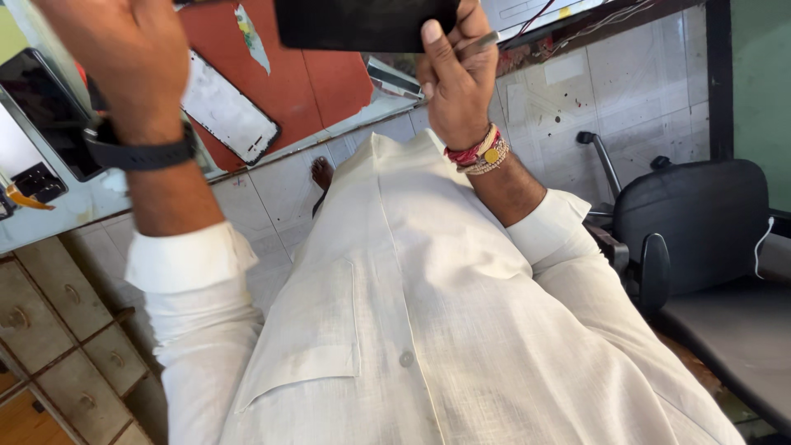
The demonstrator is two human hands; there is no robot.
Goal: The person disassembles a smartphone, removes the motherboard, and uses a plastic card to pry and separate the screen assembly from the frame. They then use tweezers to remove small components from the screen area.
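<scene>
Both hands (124, 62) (453, 78) raised, right gripping phone's (362, 21) edge.

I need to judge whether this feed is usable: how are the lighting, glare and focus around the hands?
Head view: even daylight, soft shadows; the right hand and the dark phone it holds are sharp, the left hand is slightly motion-blurred, and both are cropped by the top edge; mild glare on the white screen panel; wide-angle tilt.

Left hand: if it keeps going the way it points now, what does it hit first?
The left hand is raised, pointing toward the top of the frame over the red work surface. Its fingers run out of view, so the first contact cannot be told; the nearest visible thing is the dark flat device held by the right hand.
</scene>
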